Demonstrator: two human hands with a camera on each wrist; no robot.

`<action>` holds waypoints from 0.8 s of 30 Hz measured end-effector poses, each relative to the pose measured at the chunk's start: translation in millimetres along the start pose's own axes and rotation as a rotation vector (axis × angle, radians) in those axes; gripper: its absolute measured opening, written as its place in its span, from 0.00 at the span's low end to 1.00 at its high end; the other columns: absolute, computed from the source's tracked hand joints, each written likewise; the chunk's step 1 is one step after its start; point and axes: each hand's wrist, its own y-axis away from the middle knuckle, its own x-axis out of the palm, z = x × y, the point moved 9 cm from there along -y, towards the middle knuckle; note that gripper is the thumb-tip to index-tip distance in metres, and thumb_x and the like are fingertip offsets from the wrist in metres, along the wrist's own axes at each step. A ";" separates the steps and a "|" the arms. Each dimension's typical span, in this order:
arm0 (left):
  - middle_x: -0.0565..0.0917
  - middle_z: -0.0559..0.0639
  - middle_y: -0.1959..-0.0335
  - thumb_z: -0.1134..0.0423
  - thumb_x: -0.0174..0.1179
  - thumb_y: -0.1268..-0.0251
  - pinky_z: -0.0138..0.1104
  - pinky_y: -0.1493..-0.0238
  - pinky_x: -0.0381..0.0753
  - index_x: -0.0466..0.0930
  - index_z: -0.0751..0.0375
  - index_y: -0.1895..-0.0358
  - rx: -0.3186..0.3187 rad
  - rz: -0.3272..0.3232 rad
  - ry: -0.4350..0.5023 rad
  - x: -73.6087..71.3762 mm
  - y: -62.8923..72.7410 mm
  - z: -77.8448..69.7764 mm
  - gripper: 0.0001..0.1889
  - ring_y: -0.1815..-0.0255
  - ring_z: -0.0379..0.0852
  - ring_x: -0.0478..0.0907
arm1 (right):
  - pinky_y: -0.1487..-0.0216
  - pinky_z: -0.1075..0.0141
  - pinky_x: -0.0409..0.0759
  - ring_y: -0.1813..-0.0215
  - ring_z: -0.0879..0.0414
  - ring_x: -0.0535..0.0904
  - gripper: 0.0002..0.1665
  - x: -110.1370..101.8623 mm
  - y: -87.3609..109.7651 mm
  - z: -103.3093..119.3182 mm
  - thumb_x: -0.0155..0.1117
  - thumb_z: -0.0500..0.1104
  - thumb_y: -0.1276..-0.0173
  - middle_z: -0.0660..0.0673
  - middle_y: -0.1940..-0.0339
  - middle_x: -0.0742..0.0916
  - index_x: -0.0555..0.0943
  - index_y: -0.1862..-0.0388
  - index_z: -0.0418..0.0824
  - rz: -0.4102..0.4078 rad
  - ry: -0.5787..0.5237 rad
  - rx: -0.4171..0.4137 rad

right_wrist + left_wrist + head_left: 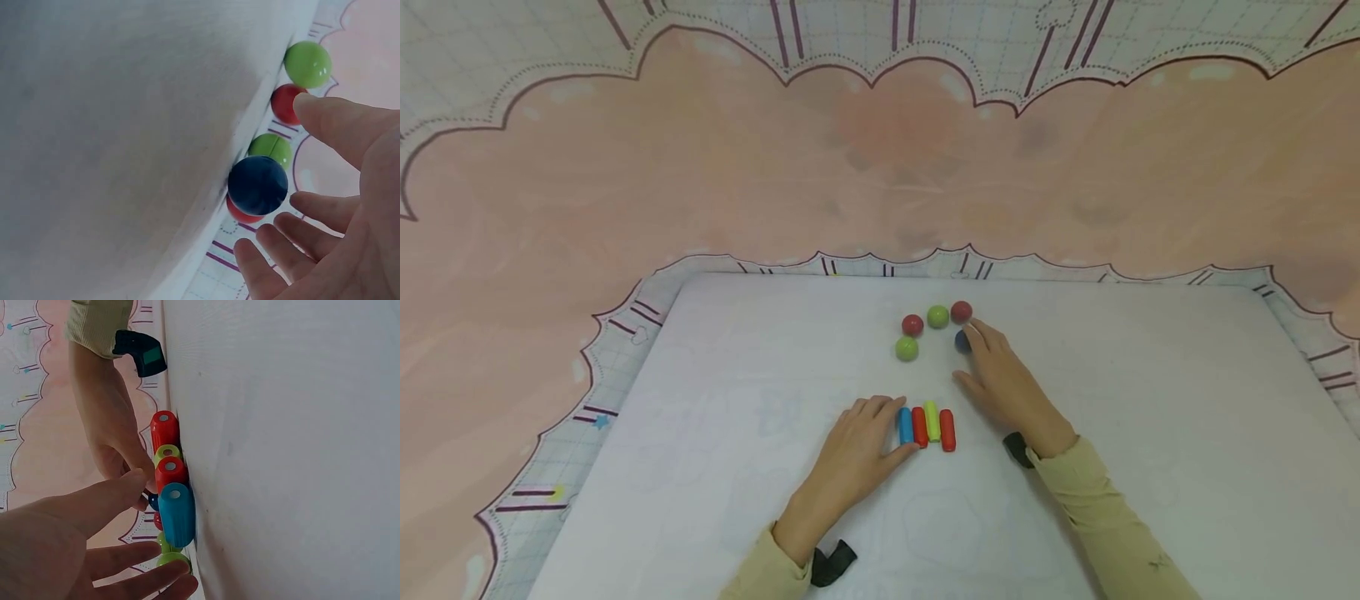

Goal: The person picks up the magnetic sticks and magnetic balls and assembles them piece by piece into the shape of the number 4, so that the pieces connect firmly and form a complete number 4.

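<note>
My left hand [859, 450] rests at the left end of a row of short rods, thumb and fingers spread about the blue rod [906, 427] without closing on it. Beside that rod lie a red rod [919, 427], a yellow-green rod [932, 422] and another red rod [948, 432]. Metal dots show on the rod ends in the left wrist view. Farther back, my right hand [1013, 387] reaches with loosely extended fingers to a dark blue ball [257, 185]. In the head view, its fingertips partly cover this ball. The right wrist view shows the fingers spread, not wrapped round it.
Left of the blue ball, red balls [913, 325] [961, 312] and green balls [937, 317] [907, 348] form a loose arc near the far edge of the white table [737, 367]. Behind stands a patterned peach backdrop [700, 167]. Dark straps [833, 564] [1018, 450] sit at both wrists.
</note>
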 end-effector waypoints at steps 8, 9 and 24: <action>0.80 0.52 0.43 0.46 0.68 0.39 0.43 0.43 0.79 0.76 0.58 0.36 0.013 0.002 -0.017 1.1 -1.6 -1.1 0.31 0.44 0.50 0.75 | 0.26 0.50 0.64 0.23 0.42 0.60 0.43 4.5 -3.7 0.5 0.67 0.45 0.31 0.34 0.24 0.65 0.59 0.24 0.31 0.029 -0.029 0.009; 0.80 0.52 0.43 0.46 0.68 0.39 0.43 0.44 0.79 0.76 0.58 0.36 0.014 0.003 -0.022 1.2 -1.9 -1.4 0.31 0.44 0.50 0.75 | 0.26 0.50 0.64 0.23 0.42 0.60 0.43 5.2 -4.1 0.5 0.67 0.45 0.31 0.35 0.24 0.65 0.59 0.24 0.31 0.034 -0.032 0.009; 0.82 0.52 0.47 0.51 0.71 0.41 0.40 0.48 0.81 0.79 0.58 0.40 0.003 0.007 -0.015 -0.5 -4.5 -4.4 0.27 0.48 0.48 0.76 | 0.25 0.49 0.62 0.24 0.42 0.61 0.31 4.3 -12.0 0.8 0.52 0.36 0.25 0.34 0.25 0.67 0.61 0.26 0.29 0.069 -0.050 0.021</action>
